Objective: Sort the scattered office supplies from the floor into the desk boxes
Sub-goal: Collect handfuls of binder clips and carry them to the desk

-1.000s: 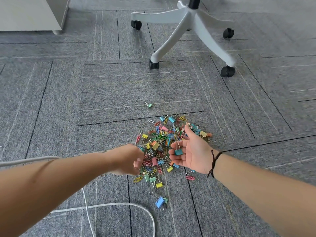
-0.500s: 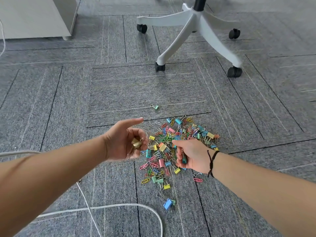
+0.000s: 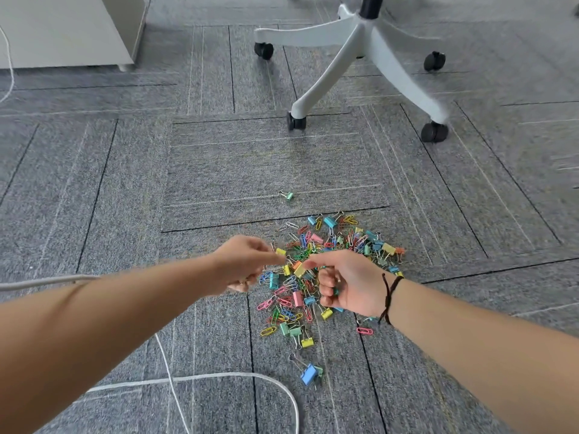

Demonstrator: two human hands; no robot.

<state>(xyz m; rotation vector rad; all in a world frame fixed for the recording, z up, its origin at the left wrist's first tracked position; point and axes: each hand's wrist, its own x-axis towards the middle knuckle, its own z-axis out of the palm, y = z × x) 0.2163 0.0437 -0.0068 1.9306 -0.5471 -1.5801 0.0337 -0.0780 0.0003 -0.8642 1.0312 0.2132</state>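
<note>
My left hand (image 3: 244, 266) pinches toward a yellow clip (image 3: 299, 270); my right hand (image 3: 347, 281), palm-up before, now curls around clips.

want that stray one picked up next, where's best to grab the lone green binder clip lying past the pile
Probably pinch the green binder clip by its coloured body, coming straight down. It lies flat on the carpet, apart from the pile, wire handles pointing left.

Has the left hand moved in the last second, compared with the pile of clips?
Yes. The left hand went from the pile of clips' near-left edge toward its far side, nearer the lone green binder clip.
</note>
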